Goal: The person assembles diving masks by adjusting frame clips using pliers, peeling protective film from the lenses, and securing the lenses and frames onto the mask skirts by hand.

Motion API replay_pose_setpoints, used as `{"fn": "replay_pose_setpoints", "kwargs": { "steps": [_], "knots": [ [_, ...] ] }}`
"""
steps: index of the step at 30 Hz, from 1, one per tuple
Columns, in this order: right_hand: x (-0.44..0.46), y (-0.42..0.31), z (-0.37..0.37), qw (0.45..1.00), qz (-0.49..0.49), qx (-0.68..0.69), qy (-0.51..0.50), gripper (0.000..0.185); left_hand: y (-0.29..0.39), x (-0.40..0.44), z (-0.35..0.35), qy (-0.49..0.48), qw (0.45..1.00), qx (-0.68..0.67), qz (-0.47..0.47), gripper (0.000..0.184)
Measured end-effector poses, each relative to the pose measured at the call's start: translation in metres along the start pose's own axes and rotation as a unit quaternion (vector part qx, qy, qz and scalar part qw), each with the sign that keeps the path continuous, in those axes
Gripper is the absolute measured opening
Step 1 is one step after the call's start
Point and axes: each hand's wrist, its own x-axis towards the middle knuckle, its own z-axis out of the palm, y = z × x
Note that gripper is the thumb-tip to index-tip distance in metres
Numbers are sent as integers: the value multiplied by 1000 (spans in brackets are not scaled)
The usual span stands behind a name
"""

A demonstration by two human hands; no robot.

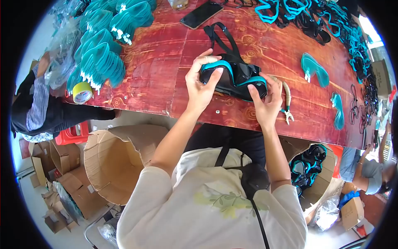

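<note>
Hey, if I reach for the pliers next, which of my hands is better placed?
Probably your right hand: the pliers lie just beside it, while your left hand is across the goggles. Both hands hold the goggles, so the left would likely have to keep them.

Bright daylight, curved fisheye edges.

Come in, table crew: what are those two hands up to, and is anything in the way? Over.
Left hand and right hand gripping opposite sides of black-and-teal mask. Pliers close by right hand; mask unobstructed.
</note>
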Motion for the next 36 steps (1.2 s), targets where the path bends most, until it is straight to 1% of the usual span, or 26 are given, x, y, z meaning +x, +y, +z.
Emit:
{"fn": "replay_pose_setpoints", "kwargs": {
  "steps": [1, 2, 3, 6, 9, 12, 15, 18, 21, 23, 24, 27, 28, 29, 30, 31, 32, 33, 34, 35, 36],
  "knots": [
    [0, 2, 1, 1000, -4, 21, 12, 48, 2, -1, 2, 5, 1000, -12, -8, 22],
    [0, 2, -1, 1000, 4, 8, 1, 47, 5, -2, 4, 10, 1000, -25, -15, 22],
    [-1, 4, -3, 999, 18, 28, -3, 47, 5, -4, 5, 14, 999, -38, -23, 21],
    [0, 7, -5, 995, 54, 85, -1, 45, 3, -7, 10, 23, 1000, -9, 11, 20],
    [1, 12, -5, 995, 65, 80, 0, 44, -4, -9, 12, 32, 999, -17, 5, 23],
    [4, 9, -2, 991, 85, 102, 7, 42, -4, -4, 14, 47, 998, -26, -28, 21],
    [8, 4, -4, 980, 148, 135, 5, 42, -2, 0, 17, 54, 996, -36, -57, 20],
    [18, 6, -9, 976, 171, 131, -15, 41, -1, 5, 20, 57, 994, -37, -89, 20],
    [21, 6, -13, 975, 182, 125, -26, 46, 7, 13, 22, 51, 994, -23, -93, 20],
    [26, 6, -26, 992, 97, -4, -75, 51, 11, 20, 21, 24, 998, -23, -58, 19],
    [30, 4, -33, 991, 54, -72, -96, 54, 13, 24, 20, 8, 999, -25, -40, 18],
    [58, -8, -62, 987, 1, -43, -155, 61, 13, 38, 13, -96, 994, -31, -43, 21],
    [69, -11, -62, 984, 11, 1, -176, 64, 11, 43, 14, -121, 992, -18, -27, 22],
    [80, -16, -59, 975, 27, 24, -217, 64, 13, 47, 15, -160, 986, -25, -40, 25],
    [91, -10, -51, 953, 41, 49, -297, 64, 17, 52, 19, -168, 985, -23, -25, 25],
    [102, -8, -44, 922, 55, 75, -375, 65, 20, 54, 25, -174, 984, -22, -10, 24],
    [111, -12, -45, 871, 122, 66, -472, 62, 21, 54, 30, -171, 985, -25, 0, 25],
    [119, -9, -39, 837, 111, 38, -535, 57, 21, 53, 33, -166, 986, -27, 11, 27],
    [119, -11, -41, 842, 133, 65, -519, 54, 22, 53, 35, -159, 987, -28, 24, 28],
    [117, -14, -42, 843, 154, 93, -506, 51, 26, 48, 39, -110, 993, -33, 2, 41],
    [115, -17, -41, 846, 179, 120, -488, 51, 24, 41, 42, -46, 999, 15, 13, 50]
  ]
}}
